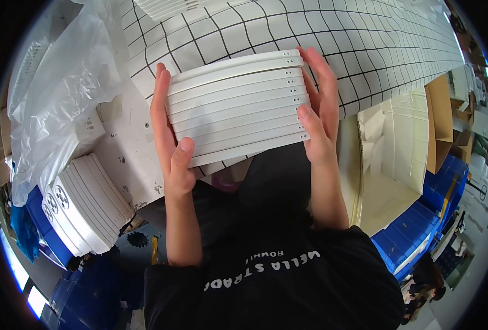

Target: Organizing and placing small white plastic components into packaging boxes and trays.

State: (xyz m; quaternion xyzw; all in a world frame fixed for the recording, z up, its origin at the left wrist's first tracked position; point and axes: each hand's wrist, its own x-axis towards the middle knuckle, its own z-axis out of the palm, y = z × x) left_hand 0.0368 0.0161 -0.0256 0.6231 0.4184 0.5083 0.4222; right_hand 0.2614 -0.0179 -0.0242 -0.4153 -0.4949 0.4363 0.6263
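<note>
Both my hands clasp a stack of several flat white plastic blades, held edge-up over the near rim of a white table with a black grid. My left hand grips the stack's left end, thumb on the near side. My right hand presses the right end, where small holes show on each blade. My dark shirt fills the lower part of the view.
A second stack of white blades lies at the lower left by crumpled clear plastic sheeting. An open cardboard box with a white lining stands at the right. Blue crates sit lower right and lower left.
</note>
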